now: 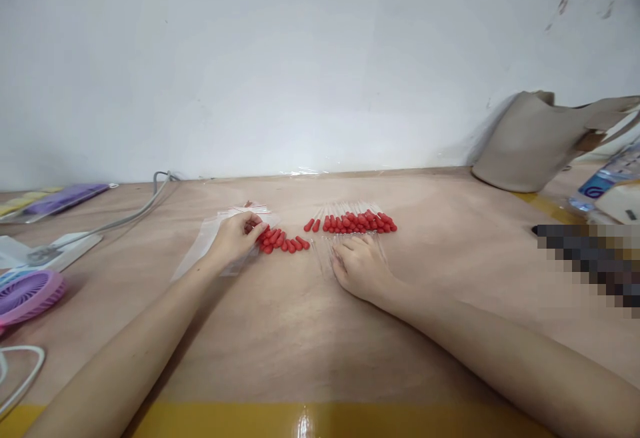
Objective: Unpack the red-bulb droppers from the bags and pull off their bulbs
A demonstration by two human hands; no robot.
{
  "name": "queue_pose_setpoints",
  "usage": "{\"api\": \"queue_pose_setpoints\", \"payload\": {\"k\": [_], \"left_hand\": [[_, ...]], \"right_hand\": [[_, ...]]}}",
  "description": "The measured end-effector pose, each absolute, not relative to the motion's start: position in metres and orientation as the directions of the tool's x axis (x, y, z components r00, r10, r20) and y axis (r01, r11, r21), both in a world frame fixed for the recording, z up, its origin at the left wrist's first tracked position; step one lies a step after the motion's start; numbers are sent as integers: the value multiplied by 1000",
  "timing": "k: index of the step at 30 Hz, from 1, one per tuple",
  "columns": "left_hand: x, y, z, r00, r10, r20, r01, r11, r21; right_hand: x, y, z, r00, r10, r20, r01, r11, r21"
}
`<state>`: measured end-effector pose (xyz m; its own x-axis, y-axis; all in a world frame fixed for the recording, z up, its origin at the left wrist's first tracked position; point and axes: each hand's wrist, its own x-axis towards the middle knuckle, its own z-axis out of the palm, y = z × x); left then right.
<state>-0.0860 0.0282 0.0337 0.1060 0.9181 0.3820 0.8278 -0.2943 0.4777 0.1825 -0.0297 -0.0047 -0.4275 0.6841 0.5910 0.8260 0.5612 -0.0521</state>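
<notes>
My left hand (pixel 239 237) has thumb and fingers closed on a red rubber dropper bulb (pixel 265 230), at the left end of a loose pile of red bulbs (pixel 285 241). Under this hand lies a clear zip bag (pixel 201 246). My right hand (pixel 361 266) rests low over a row of thin clear tubes (pixel 321 255), its fingers spread over them and touching them. Beyond it lie several assembled droppers (pixel 360 222), red bulbs toward me and clear stems pointing to the wall. Whether a tube sits under the right fingertips is hidden.
At the left are a purple fan (pixel 31 297), a grey cable (pixel 143 213), a white power strip (pixel 75 251) and packets in purple and yellow (pixel 65 199). A beige bag (pixel 525 141) and a water bottle (pixel 607 175) stand at the right, with a blurred-out dark object (pixel 585 258).
</notes>
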Motion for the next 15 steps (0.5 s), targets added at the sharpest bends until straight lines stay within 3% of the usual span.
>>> {"api": "queue_pose_setpoints", "payload": {"k": [3,10,15], "left_hand": [[-85,26,35,113,910,400,833,-306,461],[-72,18,39,201,734,648,899,-402,176],[-48,20,44,402,733,548,873,-488,13]], "right_hand": [[180,-34,-3,-422,691,586,834,550,-47],[181,-40,3,-388,724,570,836,537,-113],[187,-41,9,-587,616,526,672,733,-107]]}}
